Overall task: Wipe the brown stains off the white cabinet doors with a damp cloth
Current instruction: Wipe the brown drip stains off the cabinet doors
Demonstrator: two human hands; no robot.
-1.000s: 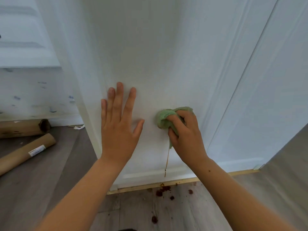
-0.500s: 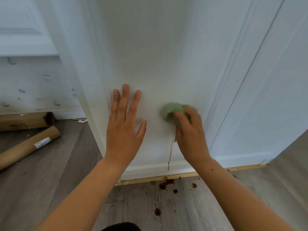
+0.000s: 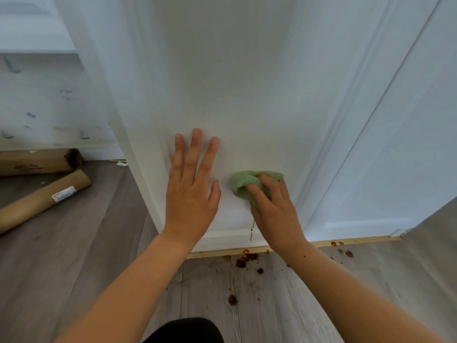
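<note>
My right hand [image 3: 274, 209] grips a bunched green cloth [image 3: 244, 183] and presses it against the lower part of the white cabinet door [image 3: 235, 82]. Below the hand a thin brown drip stain [image 3: 251, 231] runs down to the door's bottom rail. My left hand [image 3: 191, 186] lies flat on the door to the left of the cloth, fingers straight and spread.
Brown splatters [image 3: 244, 262] dot the grey wood floor under the door, one further spot [image 3: 232, 298] nearer me. A second white door [image 3: 395, 149] stands to the right. Two cardboard tubes [image 3: 44, 199] lie on the floor at left. A dark knee [image 3: 188, 330] shows at the bottom.
My right hand has slid the cloth down the door along the drip, so less of the brown line shows. My left hand stays flat on the door.
</note>
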